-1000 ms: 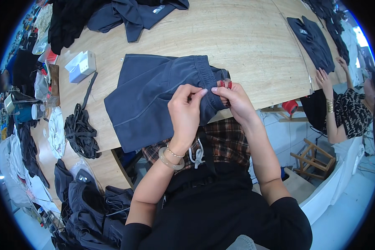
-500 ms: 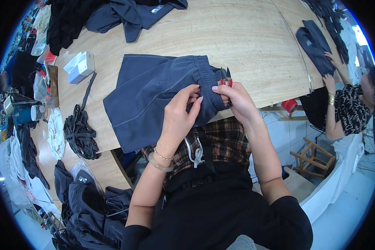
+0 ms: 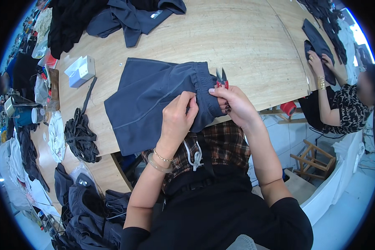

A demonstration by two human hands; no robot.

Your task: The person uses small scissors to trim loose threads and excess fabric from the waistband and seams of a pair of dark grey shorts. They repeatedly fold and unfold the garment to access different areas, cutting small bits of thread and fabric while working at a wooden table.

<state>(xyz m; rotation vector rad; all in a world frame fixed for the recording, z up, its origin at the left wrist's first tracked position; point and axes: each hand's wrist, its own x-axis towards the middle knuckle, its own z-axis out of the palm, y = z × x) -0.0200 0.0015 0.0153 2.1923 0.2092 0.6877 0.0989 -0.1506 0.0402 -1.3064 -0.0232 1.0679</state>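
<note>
A dark blue-grey pair of shorts (image 3: 150, 100) lies on the table in front of me, its gathered elastic waistband (image 3: 204, 79) to the right. My right hand (image 3: 237, 104) grips that waistband, thumb on top and fingers behind it. The same hand holds red-handled thread snips (image 3: 222, 79), blades pointing up and away from me. My left hand (image 3: 177, 116) is closed in a pinch at the waistband's inner seam. Whatever is between its fingertips is too small to make out.
A white-and-blue box (image 3: 80, 71) and a bundle of dark straps (image 3: 81, 135) are on the left of the table. Dark garments (image 3: 137, 18) lie at the far side, more (image 3: 87, 208) at lower left. At right a co-worker (image 3: 346, 104) handles dark cloth near a wooden stool (image 3: 314, 160).
My left thumb and fingers have drawn together into a pinch. The waistband and snips have shifted slightly, the blades turning left. The co-worker's hands have moved over the cloth, now folded differently.
</note>
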